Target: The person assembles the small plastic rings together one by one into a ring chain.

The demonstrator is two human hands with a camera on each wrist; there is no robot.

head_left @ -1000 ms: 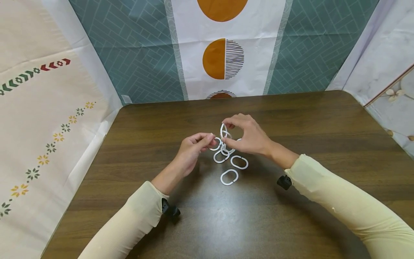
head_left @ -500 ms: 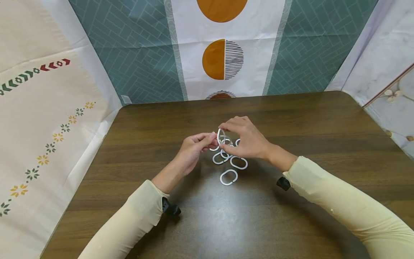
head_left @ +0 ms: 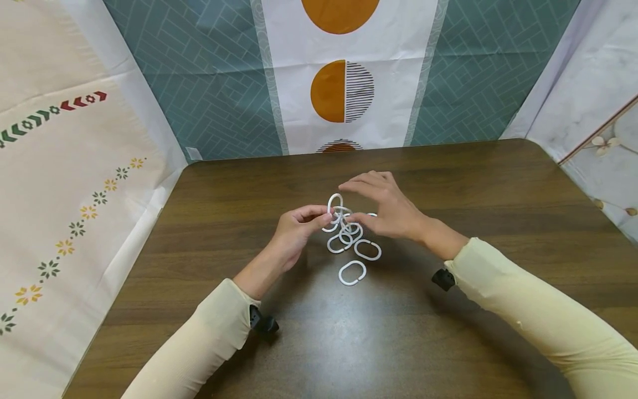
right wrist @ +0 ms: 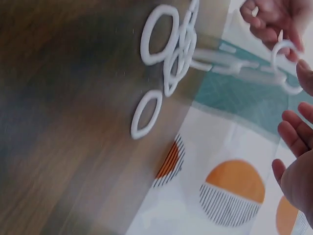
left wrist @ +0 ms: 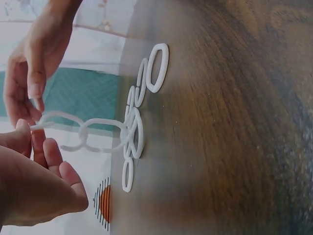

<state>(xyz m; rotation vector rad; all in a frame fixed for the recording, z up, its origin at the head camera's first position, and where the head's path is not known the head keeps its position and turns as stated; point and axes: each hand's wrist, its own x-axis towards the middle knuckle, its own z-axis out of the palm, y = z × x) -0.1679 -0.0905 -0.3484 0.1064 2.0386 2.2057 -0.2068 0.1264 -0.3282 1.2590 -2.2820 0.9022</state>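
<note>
My left hand (head_left: 299, 235) pinches a white oval plastic link (head_left: 335, 195) between thumb and fingers, and the link stands up above the fingertips. From it a chain of joined links (left wrist: 102, 120) hangs down to a small pile on the table, as the left wrist view shows. Across the chain, my right hand (head_left: 386, 208) is held with fingers extended and thumb apart, nothing between them. Its thumb tip is close beside the chain. In the right wrist view the held link (right wrist: 275, 61) shows its curved outline near the right thumb.
Two single white links lie nearer me on the brown wooden table (head_left: 399, 343): one link (head_left: 341, 274) in front, another link (head_left: 369, 259) behind it. Teal and white patterned cloth (head_left: 224, 100) hangs behind the table. Dark wrist cameras (head_left: 264, 322) sit at both cuffs.
The right hand carried a link left to the left hand, then let go and drew back to the right with its fingers spread. The left hand now holds that link.
</note>
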